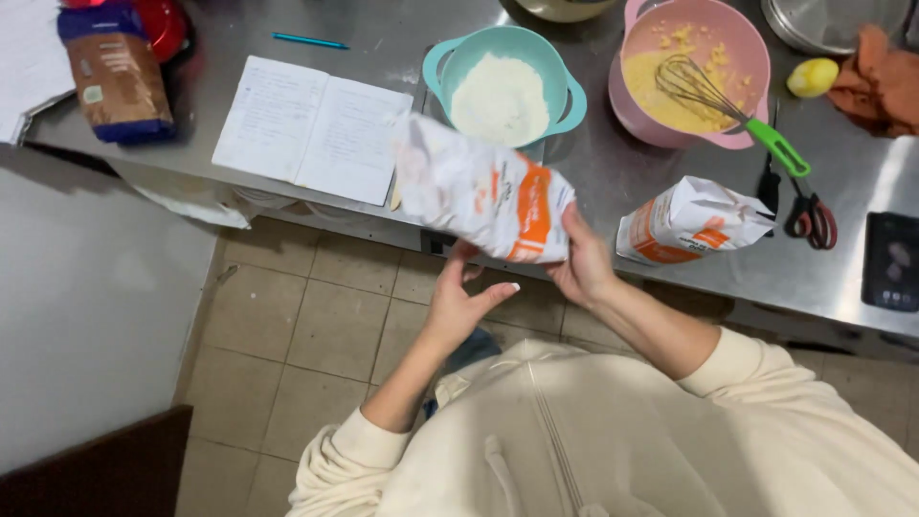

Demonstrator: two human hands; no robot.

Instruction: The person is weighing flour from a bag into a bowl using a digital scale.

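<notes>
Place: at the front edge of a steel kitchen counter (pixel 613 182), seen from above, a person in a cream hooded top stands over a tiled floor (pixel 316 325).
Right hand: the right hand (pixel 584 263) grips the bottom end of a white and orange paper bag (pixel 479 191), fingers wrapped around its lower corner.
Left hand: the left hand (pixel 459 302) sits open just under the bag, fingers spread, fingertips at or near its lower edge; whether they touch is hard to tell.
Bag: it is held in the air, lying nearly on its side, above the counter's edge and just in front of a teal bowl (pixel 505 81); its upper end is blurred.
Teal bowl: it holds a mound of white flour and stands on the counter behind the bag.
Pink bowl: to the right, a pink bowl (pixel 694 77) holds yellow batter and a whisk (pixel 713 96) with a green handle.
Second bag: a similar white and orange bag (pixel 689 220) lies on the counter beside the right hand.
Also on the counter: an open notebook (pixel 311 129), a blue pen (pixel 308 41), a brown packet (pixel 115 72), scissors (pixel 799 206), a lemon (pixel 812 77) and an orange cloth (pixel 876 81).
</notes>
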